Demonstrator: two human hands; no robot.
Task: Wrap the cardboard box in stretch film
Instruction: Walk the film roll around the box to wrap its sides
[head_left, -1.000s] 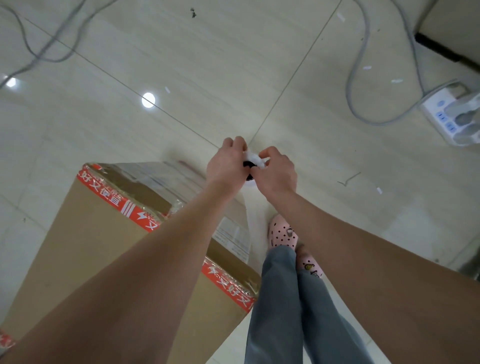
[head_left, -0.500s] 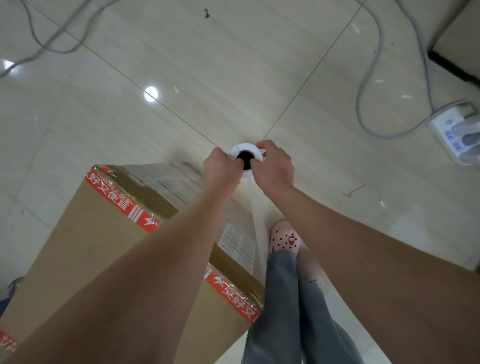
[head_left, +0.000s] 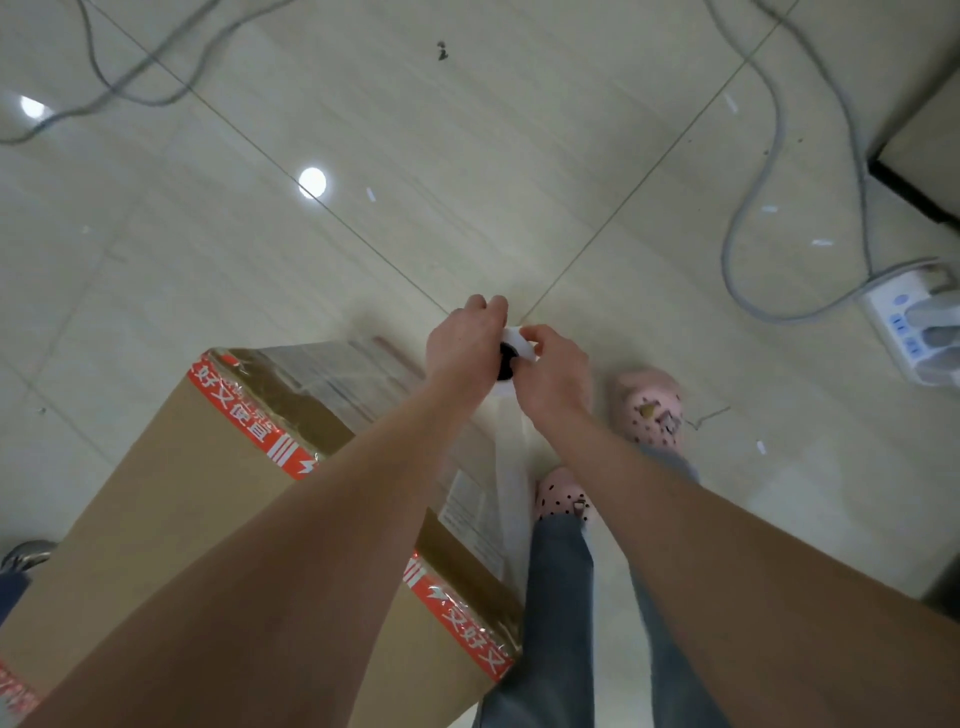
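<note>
A tall brown cardboard box (head_left: 171, 499) with red printed tape along its top edges stands on the floor at lower left. Clear film covers its far side. Both arms reach out past the box's right corner. My left hand (head_left: 462, 343) and my right hand (head_left: 553, 371) clasp a white stretch film roll (head_left: 517, 349) with a dark core, held upright between them. A sheet of clear film (head_left: 506, 467) runs from the roll down along the box's right side.
The floor is pale glossy tile. A white power strip (head_left: 906, 319) with grey cables (head_left: 753, 197) lies at right. More cable (head_left: 104, 78) loops at upper left. My feet in pink clogs (head_left: 647, 405) stand right of the box. A dark shoe (head_left: 26, 553) shows at the left edge.
The hands with the roll dipped toward me and then went back outward. The view has shifted, and one foot has stepped forward to the right of the roll.
</note>
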